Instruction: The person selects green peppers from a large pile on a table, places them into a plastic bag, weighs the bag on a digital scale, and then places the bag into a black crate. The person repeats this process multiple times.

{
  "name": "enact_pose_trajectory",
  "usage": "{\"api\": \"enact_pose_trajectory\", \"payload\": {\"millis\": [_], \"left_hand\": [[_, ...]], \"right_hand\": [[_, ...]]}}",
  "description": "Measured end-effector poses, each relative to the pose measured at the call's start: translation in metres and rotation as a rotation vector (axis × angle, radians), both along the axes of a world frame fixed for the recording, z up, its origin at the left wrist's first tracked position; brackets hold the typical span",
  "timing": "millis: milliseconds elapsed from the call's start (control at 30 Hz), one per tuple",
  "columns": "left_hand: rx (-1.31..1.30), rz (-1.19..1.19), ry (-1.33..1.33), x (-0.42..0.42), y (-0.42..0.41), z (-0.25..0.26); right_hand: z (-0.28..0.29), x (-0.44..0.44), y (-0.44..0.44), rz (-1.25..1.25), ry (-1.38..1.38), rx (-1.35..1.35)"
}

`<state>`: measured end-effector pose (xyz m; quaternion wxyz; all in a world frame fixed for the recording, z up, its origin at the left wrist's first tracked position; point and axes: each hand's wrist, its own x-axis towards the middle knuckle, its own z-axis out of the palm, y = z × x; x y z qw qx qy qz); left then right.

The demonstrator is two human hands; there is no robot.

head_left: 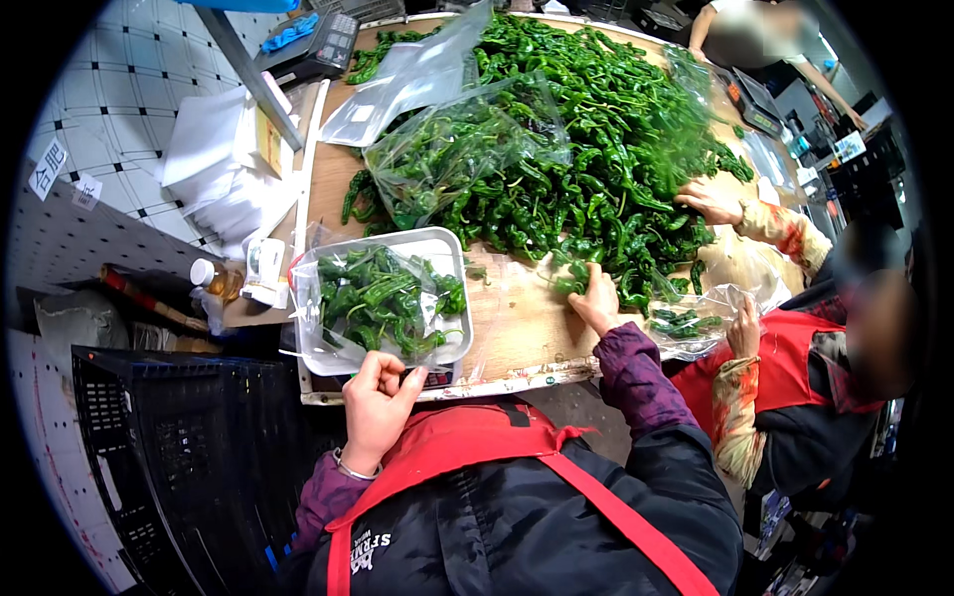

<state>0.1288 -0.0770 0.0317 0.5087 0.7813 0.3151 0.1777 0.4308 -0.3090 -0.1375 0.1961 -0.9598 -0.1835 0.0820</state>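
My left hand (378,406) pinches the near edge of a clear plastic bag (428,302) at the front of a white tray (468,328). Wrinkled green peppers (373,287) lie inside that bag, which rests in the tray. At the near edge of a large heap of green peppers (581,141), my right hand (598,302) reaches in with its fingertips by a few blurred peppers (574,274). Whether its fingers have closed on any of them cannot be made out.
Another filled bag (447,153) and flat plastic bags (399,89) lie on the heap's left side. To my right, a co-worker's hands (708,203) handle peppers and a clear bag (686,324). Black crates (186,439) stand at left. Digital scales (317,48) sit at the table's far-left corner.
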Motion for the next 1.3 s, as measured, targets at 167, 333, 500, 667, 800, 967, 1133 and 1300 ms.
{"api": "enact_pose_trajectory", "payload": {"millis": [167,333,500,667,800,967,1133,1300], "left_hand": [[0.074,0.003,0.006,0.018,-0.005,0.005],[0.280,0.034,-0.079,0.038,-0.001,-0.007],[0.263,-0.035,-0.139,0.042,-0.001,-0.007],[0.233,-0.073,-0.190,0.038,-0.007,-0.009],[0.301,-0.114,-0.221,0.035,-0.010,-0.010],[0.311,-0.027,-0.265,0.033,-0.002,-0.009],[0.250,-0.012,-0.262,0.029,-0.002,-0.015],[0.310,-0.131,-0.217,0.032,-0.001,-0.012]], "right_hand": [[0.025,0.007,-0.015,0.082,0.077,0.042],[0.138,-0.024,0.010,0.222,0.610,0.412],[0.159,-0.057,0.059,0.621,0.565,0.280],[0.158,-0.084,0.131,0.703,0.492,0.102],[0.133,-0.112,0.182,0.734,0.309,0.213],[0.095,-0.128,0.203,0.923,0.068,0.367],[0.109,-0.116,0.196,0.749,0.381,0.675],[0.099,-0.119,0.197,0.650,0.053,0.549]]}}
